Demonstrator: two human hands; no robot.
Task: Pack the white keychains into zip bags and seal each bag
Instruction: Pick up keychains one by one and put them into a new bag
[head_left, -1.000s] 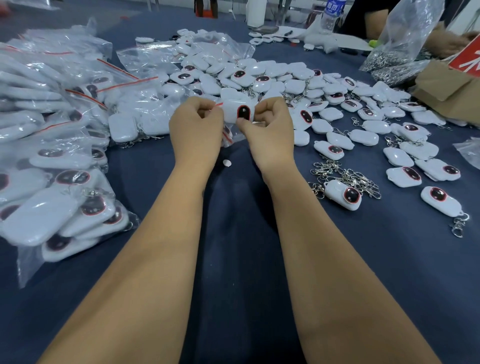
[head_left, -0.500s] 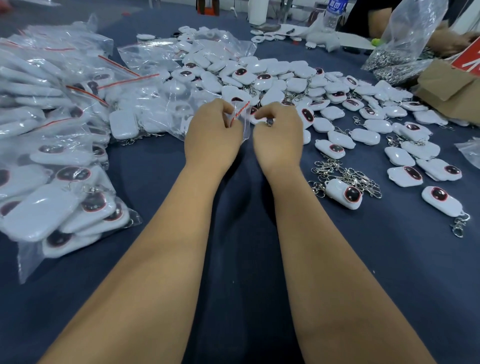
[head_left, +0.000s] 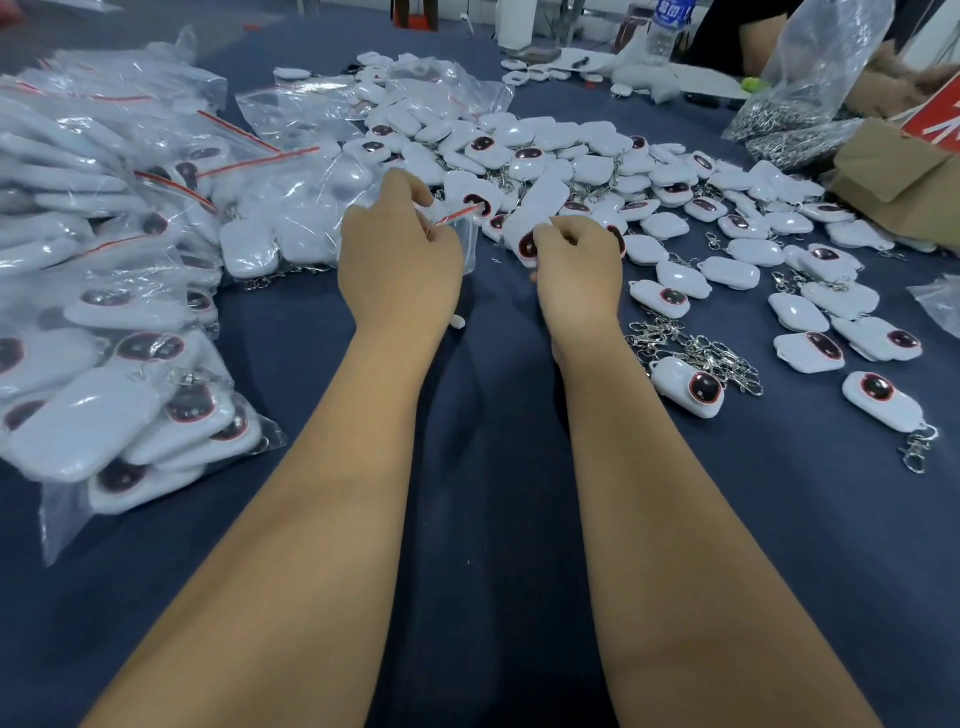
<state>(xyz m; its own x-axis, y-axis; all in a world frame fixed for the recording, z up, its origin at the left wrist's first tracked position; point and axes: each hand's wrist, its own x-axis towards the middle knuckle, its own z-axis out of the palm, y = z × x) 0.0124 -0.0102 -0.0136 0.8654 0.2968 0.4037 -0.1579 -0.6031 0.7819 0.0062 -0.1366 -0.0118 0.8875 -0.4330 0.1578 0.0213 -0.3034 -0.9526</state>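
Pinching the red-striped mouth of a small clear zip bag (head_left: 464, 236), the left hand (head_left: 397, 260) is holding it up just above the dark blue worktop (head_left: 493, 493), its fingers curled tight round the bag's top edge. Close beside it, the right hand (head_left: 576, 270) is gripping a white keychain (head_left: 532, 221) with a dark, red-rimmed oval window; the keychain is tilting up and away from the hand, its lower end sitting near the bag's opening but apart from it. Whether any part of it is already entering the bag cannot be told.

Behind both hands, toward the far edge of the worktop, a big heap of loose white keychains (head_left: 571, 150) is spreading out to the right. Along the left edge, filled zip bags (head_left: 130, 364) are lying piled over one another. Just right of the right forearm, a tangle of metal clasps (head_left: 696, 348) is touching a single keychain (head_left: 685, 387), and another lone one (head_left: 883, 400) is lying nearer the right edge. At the far right corner a brown cardboard box (head_left: 893, 171) is sitting beside a clear sack of metal parts (head_left: 795, 98).
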